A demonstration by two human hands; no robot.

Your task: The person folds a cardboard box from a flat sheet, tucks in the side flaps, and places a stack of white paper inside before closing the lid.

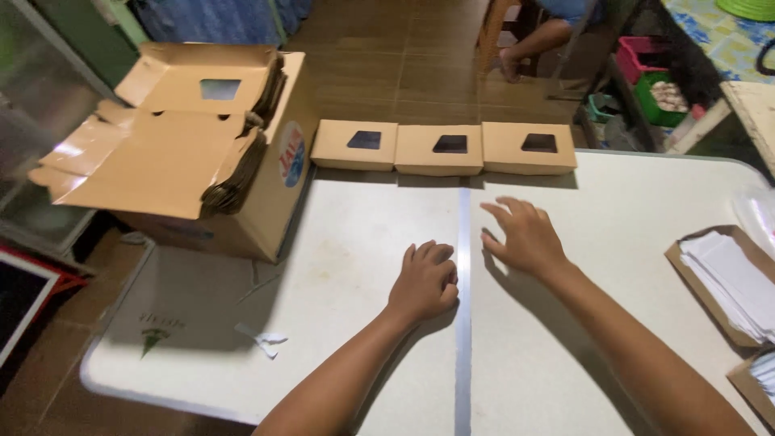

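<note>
3 closed tan windowed boxes [450, 150] at table's far edge

matt cardboard boxes [440, 149], smooth white plastic table [363, 242]

Both forearms run off the bottom edge. The paper stack [736, 282] and its tray [701, 278] are cut by the right edge. A seated person [539, 36] shows only 1 leg and foot, the rest beyond the top edge. The basket's [655, 97] contents are too small to tell.
</note>
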